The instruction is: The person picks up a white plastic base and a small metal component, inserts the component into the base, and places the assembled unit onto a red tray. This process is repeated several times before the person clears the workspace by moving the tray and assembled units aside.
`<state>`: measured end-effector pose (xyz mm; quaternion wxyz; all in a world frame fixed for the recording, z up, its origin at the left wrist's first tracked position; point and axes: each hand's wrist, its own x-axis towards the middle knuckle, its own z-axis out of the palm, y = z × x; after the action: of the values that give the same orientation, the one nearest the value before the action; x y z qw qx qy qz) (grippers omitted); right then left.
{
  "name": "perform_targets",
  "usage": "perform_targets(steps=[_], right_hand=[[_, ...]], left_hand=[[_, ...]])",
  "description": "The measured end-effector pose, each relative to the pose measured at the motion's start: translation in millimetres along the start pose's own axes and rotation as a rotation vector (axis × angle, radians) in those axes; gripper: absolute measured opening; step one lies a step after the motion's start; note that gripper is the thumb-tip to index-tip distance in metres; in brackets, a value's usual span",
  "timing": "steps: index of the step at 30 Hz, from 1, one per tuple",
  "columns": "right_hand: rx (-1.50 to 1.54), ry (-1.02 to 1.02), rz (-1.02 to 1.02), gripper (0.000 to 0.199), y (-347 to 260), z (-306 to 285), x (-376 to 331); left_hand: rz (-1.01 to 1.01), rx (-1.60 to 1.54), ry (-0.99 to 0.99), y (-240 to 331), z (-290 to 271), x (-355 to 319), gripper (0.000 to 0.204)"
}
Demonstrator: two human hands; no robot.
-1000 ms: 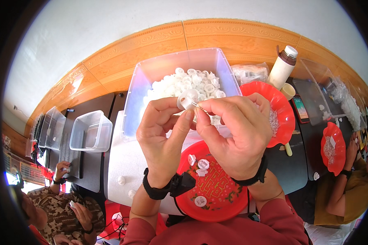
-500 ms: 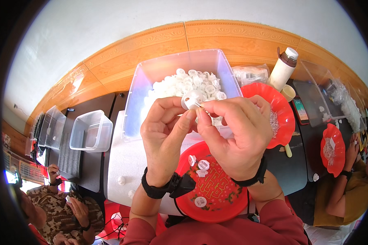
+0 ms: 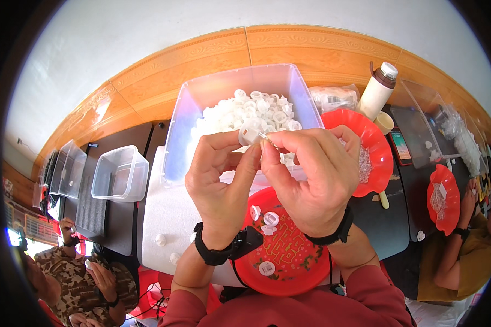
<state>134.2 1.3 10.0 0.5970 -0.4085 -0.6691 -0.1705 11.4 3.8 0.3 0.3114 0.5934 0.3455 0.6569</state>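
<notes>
Above the front of a clear plastic bin heaped with small white plastic parts, both my hands meet fingertip to fingertip. Thumb and fingers of my left hand grip one round white plastic part with a cut-out in its face. My right hand is pinched on a small thin clear piece, its end at the edge of the white part; whether it is inside cannot be made out. Below my wrists, a red round tray carries several white parts, one of them a white disc.
To the right stand a red scalloped dish of tiny clear pieces, a white flask, a cup and a phone. Left is a clear tub. Co-workers sit at both sides, one in a camouflage shirt.
The white part has turned slightly in my left fingers and shifted a little to the left. My left wrist has rotated a bit; both hands keep their pinch.
</notes>
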Motion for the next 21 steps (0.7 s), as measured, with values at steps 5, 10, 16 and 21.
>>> perform_targets(steps=[5, 10, 16, 21], right_hand=[[0.016, -0.038, -0.006, 0.020, -0.5, -5.5, 1.5], [0.025, -0.058, 0.018, 0.020, 2.6, -7.7, 2.9], [0.055, -0.057, 0.016, 0.019, 0.7, -5.7, 2.8], [0.047, -0.068, 0.016, 0.018, -0.6, -7.4, 3.9]], left_hand=[[-0.118, -0.105, -0.043, 1.7, -8.7, 4.1, 0.018], [-0.280, -0.263, -0.102, 4.6, -13.6, 9.0, 0.018], [-0.345, -0.344, -0.131, 1.7, -15.3, 9.4, 0.018], [-0.351, -0.349, -0.127, 0.9, -14.7, 8.2, 0.019]])
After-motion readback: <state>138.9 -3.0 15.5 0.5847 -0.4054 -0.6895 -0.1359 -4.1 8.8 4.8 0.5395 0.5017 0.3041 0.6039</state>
